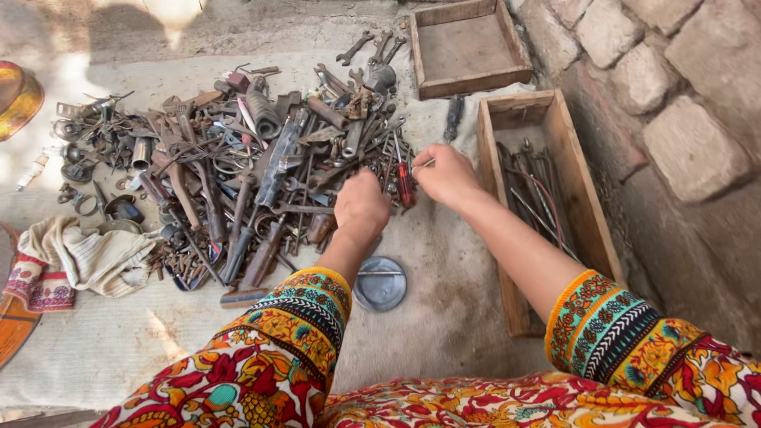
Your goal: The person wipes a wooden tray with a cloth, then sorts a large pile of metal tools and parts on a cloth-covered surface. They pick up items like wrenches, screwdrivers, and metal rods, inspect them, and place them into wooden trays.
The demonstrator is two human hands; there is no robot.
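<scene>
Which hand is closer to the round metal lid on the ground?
The left. The left hand is just above the round metal lid, over the tool pile's edge. The right hand is farther up and right, beside the wooden box.

A pale mat [444, 317] covers the ground, dappled with sunlight at the far edge. A rough stone wall [674, 95] rises on the right.

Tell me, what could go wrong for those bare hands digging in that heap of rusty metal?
The left hand is pushed into the tangled pile of rusty spanners and tools with no glove, so a sharp edge could cut it. The right hand pinches a thin metal piece beside the red-handled screwdriver; tugging it might shift the heap. The round grey metal lid lies close under the forearm and could get knocked.
</scene>
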